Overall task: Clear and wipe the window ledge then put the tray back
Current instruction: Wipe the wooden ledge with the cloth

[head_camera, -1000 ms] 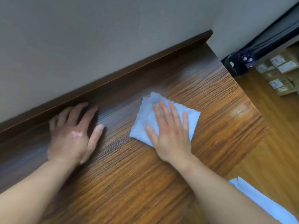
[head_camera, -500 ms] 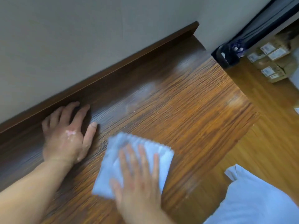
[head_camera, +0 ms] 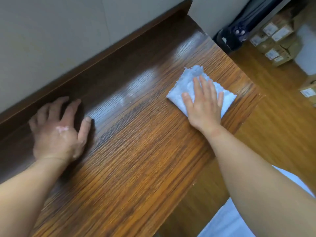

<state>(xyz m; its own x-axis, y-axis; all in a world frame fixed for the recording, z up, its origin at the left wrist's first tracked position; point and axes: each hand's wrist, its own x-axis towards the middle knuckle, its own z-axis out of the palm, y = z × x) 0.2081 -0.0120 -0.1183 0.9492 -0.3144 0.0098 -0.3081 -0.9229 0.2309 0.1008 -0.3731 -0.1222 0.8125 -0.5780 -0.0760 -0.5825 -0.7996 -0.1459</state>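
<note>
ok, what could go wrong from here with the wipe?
1. The cloth under the flat right hand sits close to the ledge end; a longer stroke could push it off to the floor.
2. The left hand rests on the ledge beside a wet sheen; it might slip, and the patch under it goes unwiped.

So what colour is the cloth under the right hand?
Pale blue, nearly white, with a scalloped edge: the cloth shows best in the head view, the only one.

Cloth (head_camera: 196,82) on ledge (head_camera: 136,151), boxes (head_camera: 275,40) beyond, right.
</note>
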